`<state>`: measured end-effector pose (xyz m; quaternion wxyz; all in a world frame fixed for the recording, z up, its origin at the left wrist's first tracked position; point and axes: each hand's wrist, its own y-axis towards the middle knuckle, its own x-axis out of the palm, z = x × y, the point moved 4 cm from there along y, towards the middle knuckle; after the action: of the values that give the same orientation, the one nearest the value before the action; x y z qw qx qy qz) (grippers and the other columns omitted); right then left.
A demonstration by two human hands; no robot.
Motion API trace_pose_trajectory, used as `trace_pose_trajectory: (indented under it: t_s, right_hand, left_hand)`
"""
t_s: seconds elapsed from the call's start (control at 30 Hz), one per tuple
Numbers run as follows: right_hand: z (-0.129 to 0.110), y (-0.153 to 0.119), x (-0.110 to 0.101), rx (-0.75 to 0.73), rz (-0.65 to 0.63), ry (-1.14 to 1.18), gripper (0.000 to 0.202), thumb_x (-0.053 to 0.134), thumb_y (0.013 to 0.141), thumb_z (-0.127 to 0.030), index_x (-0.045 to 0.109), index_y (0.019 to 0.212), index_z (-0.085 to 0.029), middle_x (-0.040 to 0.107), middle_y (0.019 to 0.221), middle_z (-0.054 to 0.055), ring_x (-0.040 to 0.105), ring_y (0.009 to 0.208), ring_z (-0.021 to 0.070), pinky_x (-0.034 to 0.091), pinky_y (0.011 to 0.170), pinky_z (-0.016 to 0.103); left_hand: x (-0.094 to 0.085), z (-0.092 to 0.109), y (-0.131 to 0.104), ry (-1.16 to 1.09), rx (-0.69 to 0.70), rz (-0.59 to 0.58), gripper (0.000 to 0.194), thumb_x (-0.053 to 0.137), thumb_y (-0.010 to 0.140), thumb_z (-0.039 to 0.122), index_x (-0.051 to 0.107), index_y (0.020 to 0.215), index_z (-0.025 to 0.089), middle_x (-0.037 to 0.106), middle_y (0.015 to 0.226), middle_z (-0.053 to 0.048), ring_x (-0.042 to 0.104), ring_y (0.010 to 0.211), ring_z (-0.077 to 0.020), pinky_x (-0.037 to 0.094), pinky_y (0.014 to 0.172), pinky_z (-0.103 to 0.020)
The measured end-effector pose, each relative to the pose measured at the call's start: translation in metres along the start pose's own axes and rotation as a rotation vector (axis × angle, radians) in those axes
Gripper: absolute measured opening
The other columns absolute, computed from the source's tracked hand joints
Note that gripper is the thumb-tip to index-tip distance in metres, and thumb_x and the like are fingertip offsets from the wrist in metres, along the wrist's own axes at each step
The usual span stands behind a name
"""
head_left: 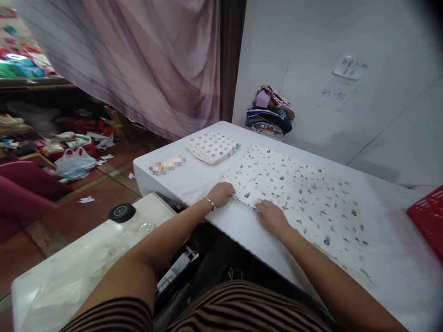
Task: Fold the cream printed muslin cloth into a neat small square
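A white cloth with small grey prints lies spread on the white table. My left hand pinches its near left corner, and a bracelet circles that wrist. A short way to the right, my right hand grips the cloth's near edge with fingers pressed together. The edge between the hands looks layered. Behind my left hand rests a folded white cloth with grey heart-like prints, touched by neither hand.
A blurred-out item lies at the table's left end. Folded fabrics are stacked by the wall. A red basket stands far right. At the lower left, a white side surface holds a black round object and clear plastic.
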<state>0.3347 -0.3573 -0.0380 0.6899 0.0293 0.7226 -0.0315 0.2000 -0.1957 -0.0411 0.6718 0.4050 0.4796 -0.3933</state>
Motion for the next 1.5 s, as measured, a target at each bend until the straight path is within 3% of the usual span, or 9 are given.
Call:
trace_pose_trajectory:
  t_s: [0.23, 0.37, 0.5, 0.63, 0.8, 1.03, 1.2, 1.33, 1.5]
  right_hand:
    - [-0.009, 0.013, -0.002, 0.024, 0.000, 0.085, 0.022, 0.043, 0.090, -0.032, 0.059, 0.098, -0.020, 0.057, 0.098, 0.006, 0.052, 0.093, 0.0180, 0.039, 0.072, 0.026]
    - [-0.007, 0.016, -0.002, 0.040, -0.005, 0.123, 0.024, 0.038, 0.093, -0.029, 0.060, 0.096, -0.021, 0.057, 0.097, 0.005, 0.053, 0.093, 0.0162, 0.039, 0.072, 0.025]
    - [-0.005, 0.017, 0.001, 0.042, 0.007, 0.115, 0.026, 0.035, 0.094, -0.028, 0.060, 0.092, -0.020, 0.057, 0.095, 0.004, 0.053, 0.090, 0.0157, 0.038, 0.071, 0.025]
    - [-0.009, 0.015, 0.002, 0.033, 0.032, 0.077, 0.024, 0.035, 0.094, -0.030, 0.056, 0.100, -0.021, 0.057, 0.098, 0.005, 0.052, 0.092, 0.0171, 0.037, 0.069, 0.026]
    - [-0.014, 0.012, 0.000, 0.013, 0.039, 0.026, 0.022, 0.040, 0.091, -0.036, 0.053, 0.100, -0.020, 0.056, 0.100, 0.005, 0.050, 0.093, 0.0184, 0.036, 0.067, 0.026]
    - [-0.013, 0.015, 0.000, 0.042, 0.018, 0.013, 0.024, 0.032, 0.094, -0.027, 0.054, 0.102, -0.020, 0.057, 0.101, 0.005, 0.051, 0.093, 0.0176, 0.036, 0.070, 0.026]
    - [-0.012, 0.016, 0.002, 0.063, 0.012, 0.007, 0.026, 0.031, 0.094, -0.027, 0.054, 0.102, -0.019, 0.058, 0.100, 0.006, 0.052, 0.092, 0.0180, 0.037, 0.070, 0.027]
    - [-0.013, 0.016, 0.001, 0.072, 0.005, -0.006, 0.026, 0.031, 0.094, -0.027, 0.055, 0.101, -0.019, 0.058, 0.099, 0.006, 0.053, 0.092, 0.0180, 0.037, 0.070, 0.027]
    - [-0.014, 0.017, 0.001, 0.089, -0.025, -0.019, 0.027, 0.030, 0.095, -0.027, 0.055, 0.102, -0.019, 0.058, 0.101, 0.007, 0.052, 0.093, 0.0178, 0.037, 0.072, 0.027]
  left_hand:
    - [-0.005, -0.016, 0.006, -0.080, 0.030, -0.057, 0.026, 0.047, 0.082, 0.015, 0.064, 0.100, 0.024, 0.066, 0.102, 0.000, 0.055, 0.099, -0.0138, 0.040, 0.090, -0.028]
    - [-0.002, -0.013, 0.004, -0.053, 0.020, -0.019, 0.028, 0.044, 0.085, 0.016, 0.063, 0.105, 0.022, 0.065, 0.105, -0.002, 0.055, 0.100, -0.0150, 0.041, 0.090, -0.029]
    - [-0.003, -0.005, -0.003, -0.054, 0.015, 0.112, 0.027, 0.043, 0.084, 0.014, 0.060, 0.105, 0.020, 0.062, 0.109, -0.005, 0.053, 0.101, -0.0165, 0.041, 0.089, -0.033]
    - [-0.005, 0.000, -0.010, -0.052, -0.025, 0.233, 0.017, 0.046, 0.081, 0.013, 0.059, 0.091, 0.018, 0.059, 0.106, -0.008, 0.050, 0.101, -0.0181, 0.041, 0.087, -0.034]
    - [-0.002, 0.004, -0.013, -0.014, 0.011, 0.259, 0.014, 0.046, 0.082, 0.013, 0.058, 0.077, 0.018, 0.058, 0.103, -0.007, 0.050, 0.099, -0.0183, 0.040, 0.085, -0.034]
    - [-0.002, 0.008, -0.011, 0.022, -0.016, 0.310, 0.012, 0.052, 0.081, 0.020, 0.059, 0.072, 0.019, 0.059, 0.094, -0.005, 0.051, 0.093, -0.0189, 0.040, 0.080, -0.035]
    - [0.000, 0.015, -0.013, 0.058, 0.013, 0.266, 0.015, 0.054, 0.081, 0.027, 0.064, 0.073, 0.019, 0.058, 0.094, -0.006, 0.051, 0.094, -0.0197, 0.039, 0.080, -0.035]
    - [0.003, 0.021, -0.012, 0.105, 0.106, 0.187, 0.014, 0.053, 0.083, 0.025, 0.066, 0.085, 0.022, 0.058, 0.107, -0.006, 0.049, 0.104, -0.0206, 0.038, 0.085, -0.035]
    - [0.007, 0.027, -0.005, 0.229, 0.188, 0.127, 0.024, 0.043, 0.088, 0.021, 0.065, 0.081, 0.018, 0.056, 0.119, -0.006, 0.042, 0.117, -0.0223, 0.037, 0.088, -0.036]
